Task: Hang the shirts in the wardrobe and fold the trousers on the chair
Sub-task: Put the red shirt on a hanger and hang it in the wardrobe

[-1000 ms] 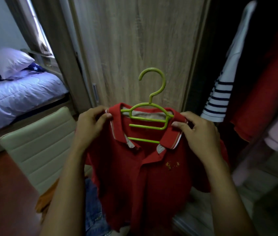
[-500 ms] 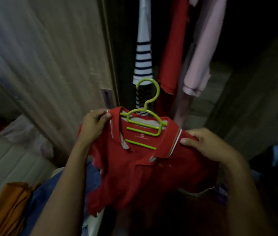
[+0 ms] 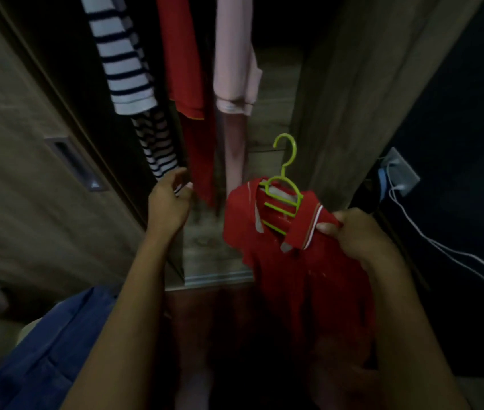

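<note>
Red shirt (image 3: 308, 285) hanging lengthwise down, green hanger (image 3: 284, 171) hook up, right fingers (image 3: 326, 227) pinching collar, left fingers (image 3: 177, 176) apart

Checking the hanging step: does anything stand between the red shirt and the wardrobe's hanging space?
Nothing visible does: the red shirt on its green hanger faces the gap right of the pink shirt; rail unseen.

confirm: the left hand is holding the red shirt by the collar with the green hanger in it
Not quite: in the head view it is the right hand holding the red shirt by the collar with the green hanger in it. The left hand is off it, near the striped shirt.
</note>
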The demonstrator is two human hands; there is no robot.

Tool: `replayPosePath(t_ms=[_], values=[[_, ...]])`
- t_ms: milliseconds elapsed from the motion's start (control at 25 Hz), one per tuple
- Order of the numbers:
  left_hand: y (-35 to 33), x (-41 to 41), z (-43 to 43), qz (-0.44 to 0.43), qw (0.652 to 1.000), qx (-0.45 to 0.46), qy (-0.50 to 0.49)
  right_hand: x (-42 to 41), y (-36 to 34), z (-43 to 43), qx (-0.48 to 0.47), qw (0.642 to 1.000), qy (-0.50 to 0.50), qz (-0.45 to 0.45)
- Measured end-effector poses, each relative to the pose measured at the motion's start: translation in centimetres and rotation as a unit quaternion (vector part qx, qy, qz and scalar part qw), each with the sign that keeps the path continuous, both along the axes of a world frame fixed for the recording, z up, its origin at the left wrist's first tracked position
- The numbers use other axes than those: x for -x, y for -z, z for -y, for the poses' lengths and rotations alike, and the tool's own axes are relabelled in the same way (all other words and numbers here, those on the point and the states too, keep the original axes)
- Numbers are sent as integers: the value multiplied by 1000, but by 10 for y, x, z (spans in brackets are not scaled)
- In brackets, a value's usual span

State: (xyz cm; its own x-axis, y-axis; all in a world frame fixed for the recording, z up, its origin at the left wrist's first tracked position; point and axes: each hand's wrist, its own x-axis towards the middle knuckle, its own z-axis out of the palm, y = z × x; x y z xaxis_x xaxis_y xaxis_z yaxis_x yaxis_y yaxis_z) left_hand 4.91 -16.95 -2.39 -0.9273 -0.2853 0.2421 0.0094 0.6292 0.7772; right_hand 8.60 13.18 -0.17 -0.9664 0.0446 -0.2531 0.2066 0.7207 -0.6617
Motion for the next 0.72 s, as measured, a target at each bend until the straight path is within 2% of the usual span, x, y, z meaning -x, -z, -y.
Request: replayPosePath(t_ms=[160,320,560,720], values=[[-25,8,3,-62,998,-2,-22,13,1,20,38,995,87,-36],[-74,18,20,-181,982,35,-34,33,-31,29,-3,993,78,-92],[-179,36,53,-366,919,75,-126,72,-117,44,-47,979,102,-169],[-237,47,71,-418,888,112,-156,105,-173,64,-34,973,134,-183]])
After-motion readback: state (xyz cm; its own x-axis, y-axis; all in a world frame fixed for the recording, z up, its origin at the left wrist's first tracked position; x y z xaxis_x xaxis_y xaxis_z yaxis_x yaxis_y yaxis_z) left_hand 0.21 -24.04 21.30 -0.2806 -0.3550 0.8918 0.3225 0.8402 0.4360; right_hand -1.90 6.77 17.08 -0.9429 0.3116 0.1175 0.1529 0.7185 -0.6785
